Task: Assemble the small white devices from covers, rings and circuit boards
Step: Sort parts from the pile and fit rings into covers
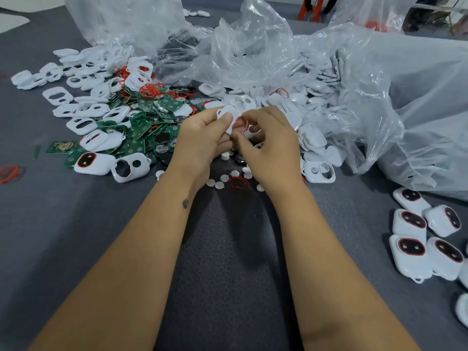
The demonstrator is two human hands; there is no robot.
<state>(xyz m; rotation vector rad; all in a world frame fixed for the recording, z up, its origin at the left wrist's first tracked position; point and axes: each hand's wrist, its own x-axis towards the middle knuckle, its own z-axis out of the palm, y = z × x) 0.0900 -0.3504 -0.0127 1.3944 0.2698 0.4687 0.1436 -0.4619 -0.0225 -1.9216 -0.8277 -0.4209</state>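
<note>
Both hands meet above the middle of the table. My left hand (202, 138) grips a white cover (226, 113) from the left. My right hand (268, 145) pinches a red ring (240, 121) that lies at the cover's large opening. Behind and left of my hands lies a heap of green circuit boards (141, 122) mixed with loose red rings (149, 89) and several white covers (83, 125). Small white round buttons (224, 177) and one red ring (239, 183) lie on the mat just below my hands. The lower part of the held cover is hidden by my fingers.
Several finished white devices (410, 247) with red-rimmed dark openings stand at the right edge, and one (93, 163) lies at the left. Crumpled clear plastic bags (354, 79) with more white parts fill the back and right. A red ring (8, 173) lies at the far left on the grey mat (228, 249).
</note>
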